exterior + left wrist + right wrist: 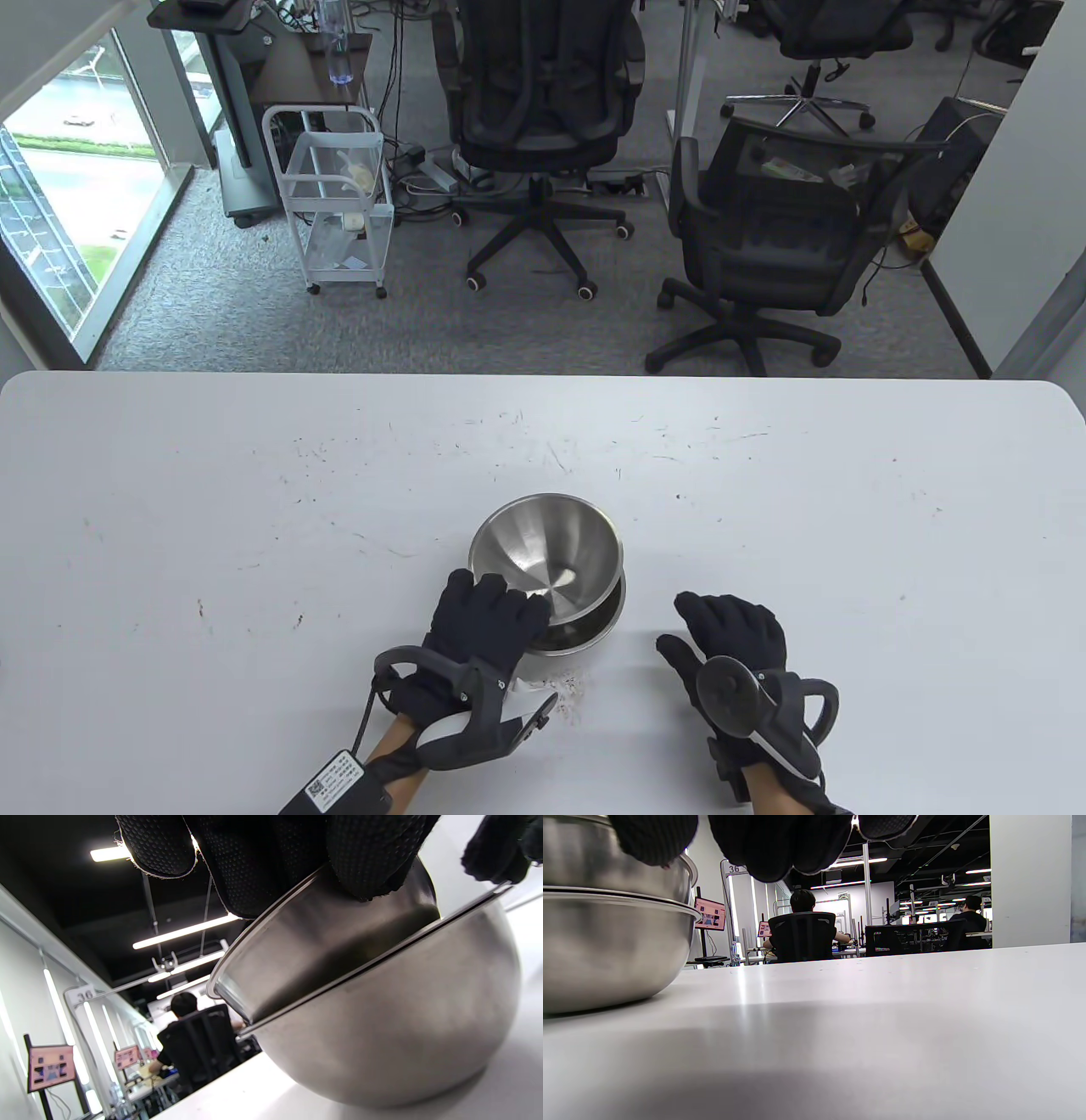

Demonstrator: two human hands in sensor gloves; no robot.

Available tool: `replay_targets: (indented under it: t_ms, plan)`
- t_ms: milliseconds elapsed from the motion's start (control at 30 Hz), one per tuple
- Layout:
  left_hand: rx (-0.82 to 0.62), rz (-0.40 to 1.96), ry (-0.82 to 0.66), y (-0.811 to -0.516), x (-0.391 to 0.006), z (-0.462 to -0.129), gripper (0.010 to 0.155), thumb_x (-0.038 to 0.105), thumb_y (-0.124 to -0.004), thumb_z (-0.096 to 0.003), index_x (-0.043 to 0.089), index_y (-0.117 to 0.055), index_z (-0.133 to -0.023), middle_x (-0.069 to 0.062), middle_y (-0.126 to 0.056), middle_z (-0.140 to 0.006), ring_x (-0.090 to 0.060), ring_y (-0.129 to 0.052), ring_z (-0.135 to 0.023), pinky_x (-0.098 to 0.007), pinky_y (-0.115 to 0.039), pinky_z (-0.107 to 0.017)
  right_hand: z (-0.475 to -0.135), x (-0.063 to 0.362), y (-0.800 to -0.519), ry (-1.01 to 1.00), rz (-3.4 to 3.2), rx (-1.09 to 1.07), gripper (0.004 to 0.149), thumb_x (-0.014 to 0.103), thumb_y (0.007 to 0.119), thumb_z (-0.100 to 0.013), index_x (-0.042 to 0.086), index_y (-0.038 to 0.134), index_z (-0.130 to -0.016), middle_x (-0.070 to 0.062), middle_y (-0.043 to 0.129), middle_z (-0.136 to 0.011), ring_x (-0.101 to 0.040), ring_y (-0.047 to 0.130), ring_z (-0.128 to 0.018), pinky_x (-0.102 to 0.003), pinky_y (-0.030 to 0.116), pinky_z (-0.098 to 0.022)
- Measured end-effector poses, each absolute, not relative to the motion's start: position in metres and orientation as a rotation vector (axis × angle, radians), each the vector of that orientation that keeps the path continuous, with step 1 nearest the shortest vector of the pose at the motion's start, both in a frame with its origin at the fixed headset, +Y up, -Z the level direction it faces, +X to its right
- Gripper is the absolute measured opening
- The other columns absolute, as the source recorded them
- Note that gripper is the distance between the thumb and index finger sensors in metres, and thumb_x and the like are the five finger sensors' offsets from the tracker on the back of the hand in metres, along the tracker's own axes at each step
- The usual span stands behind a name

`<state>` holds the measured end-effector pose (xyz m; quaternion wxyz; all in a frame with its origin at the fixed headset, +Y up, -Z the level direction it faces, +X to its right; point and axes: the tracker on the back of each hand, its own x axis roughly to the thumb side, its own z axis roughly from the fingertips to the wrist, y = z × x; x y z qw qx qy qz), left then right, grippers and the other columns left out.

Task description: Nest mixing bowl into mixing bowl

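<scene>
Two steel mixing bowls stand near the table's front middle. The upper bowl (547, 548) sits tilted inside the lower bowl (598, 632), its far rim raised. My left hand (509, 611) grips the upper bowl's near-left rim, fingers curled over into it. In the left wrist view the fingers (263, 866) lie inside the upper bowl (322, 955), above the lower bowl (403, 1027). My right hand (687, 632) rests open on the table just right of the bowls and touches nothing. The right wrist view shows both bowls at its left, the lower one (606, 946) on the table.
The white table (254, 526) stretches wide to the left, right and back of the bowls. Small dark crumbs (573, 683) lie just in front of them. Office chairs (543, 127) and a white cart (339, 204) stand beyond the far edge.
</scene>
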<state>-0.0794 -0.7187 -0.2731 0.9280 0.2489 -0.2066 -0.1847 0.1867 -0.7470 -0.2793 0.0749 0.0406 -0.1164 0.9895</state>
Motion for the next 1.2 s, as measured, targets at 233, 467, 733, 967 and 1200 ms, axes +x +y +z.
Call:
replay_targets:
  t_ms: [233, 467, 733, 967, 1200]
  plan:
    - [0.474, -0.358, -0.447, -0.730, -0.076, -0.271, 0.037, 0.045, -0.082, -0.0490, 0.057, -0.086, -0.084, 0.028, -0.105, -0.077, -0.011, -0.098, -0.086, -0.052, -0.075, -0.071, -0.279, 0.187, -0.747, -0.348, 2.969, 0.120, 0.058, 0.057, 0.078, -0.042, 0.033, 0.076, -0.094, 0.007, 0.087, -0.092, -0.024, 0.083, -0.090, -0.055, 0.062, -0.072]
    - [0.408, -0.423, -0.478, -0.731, -0.073, -0.267, 0.043, 0.039, -0.079, -0.0505, 0.055, -0.084, -0.090, 0.028, -0.106, -0.083, -0.012, -0.097, -0.089, -0.053, -0.074, -0.072, -0.280, 0.186, -0.747, -0.337, 2.967, 0.118, 0.058, 0.057, 0.078, -0.042, 0.033, 0.076, -0.094, 0.007, 0.087, -0.093, -0.024, 0.083, -0.090, -0.055, 0.062, -0.072]
    - [0.376, -0.424, -0.485, -0.740, -0.077, -0.264, 0.044, 0.038, -0.073, -0.0519, 0.057, -0.083, -0.090, 0.029, -0.108, -0.083, -0.011, -0.098, -0.090, -0.053, -0.073, -0.073, -0.280, 0.186, -0.748, -0.334, 2.972, 0.126, 0.058, 0.058, 0.077, -0.042, 0.033, 0.076, -0.094, 0.007, 0.087, -0.093, -0.024, 0.083, -0.090, -0.055, 0.062, -0.072]
    - [0.381, -0.377, -0.469, -0.737, -0.081, -0.265, 0.044, 0.040, -0.072, -0.0517, 0.053, -0.082, -0.093, 0.026, -0.106, -0.085, -0.013, -0.096, -0.091, -0.053, -0.073, -0.073, -0.280, 0.186, -0.748, -0.337, 2.973, 0.124, 0.058, 0.058, 0.077, -0.042, 0.033, 0.076, -0.095, 0.007, 0.087, -0.093, -0.024, 0.083, -0.091, -0.055, 0.062, -0.072]
    - [0.428, -0.331, -0.434, -0.728, -0.094, -0.264, 0.048, 0.043, -0.073, -0.0510, 0.047, -0.079, -0.098, 0.020, -0.100, -0.091, -0.014, -0.092, -0.094, -0.053, -0.073, -0.073, -0.280, 0.185, -0.748, -0.335, 2.979, 0.126, 0.058, 0.058, 0.077, -0.042, 0.033, 0.076, -0.095, 0.007, 0.087, -0.093, -0.024, 0.083, -0.091, -0.055, 0.062, -0.072]
